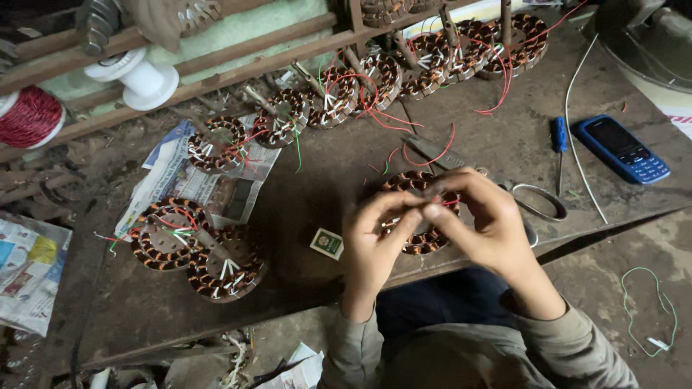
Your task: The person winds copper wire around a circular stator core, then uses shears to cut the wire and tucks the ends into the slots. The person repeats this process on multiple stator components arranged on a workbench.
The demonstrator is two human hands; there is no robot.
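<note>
Copper-wound round stator (422, 216) with red leads, pinched at its wires by left hand (375, 245) and right hand (486, 220).

Both bare hands are raised close together, with fingertips meeting in the middle. The left hand (373, 241) curls its fingers upward and pinches. The right hand (484, 220) bends at the wrist, fingers pointing left. Grey sleeves cover both forearms.
</note>
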